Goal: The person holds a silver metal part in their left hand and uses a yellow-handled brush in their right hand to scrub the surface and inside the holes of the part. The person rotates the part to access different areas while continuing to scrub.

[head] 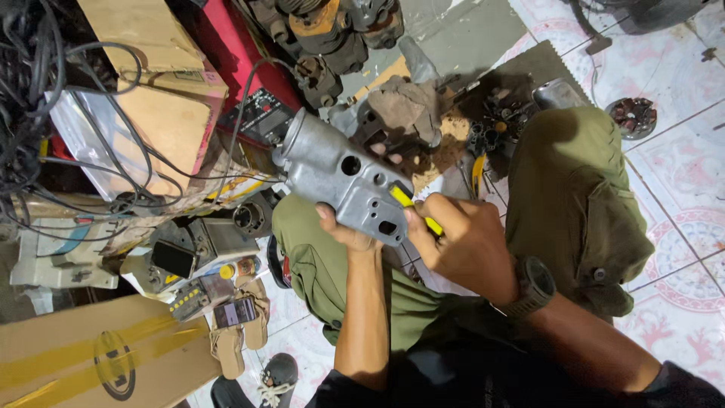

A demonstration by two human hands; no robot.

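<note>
Here my left hand [349,233] cups the grey metal housing [343,180] from below, above my knees; my right hand [462,243] pinches a yellow-handled tool [411,205], tip seemingly against the housing.

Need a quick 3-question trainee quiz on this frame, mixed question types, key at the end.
1. True or false: the left hand supports the grey metal housing from below.
2. What colour is the tool handle pinched in the right hand?
3. The wristwatch sits on which wrist: A left, B right?

Key: 1 true; 2 yellow; 3 B.
</note>
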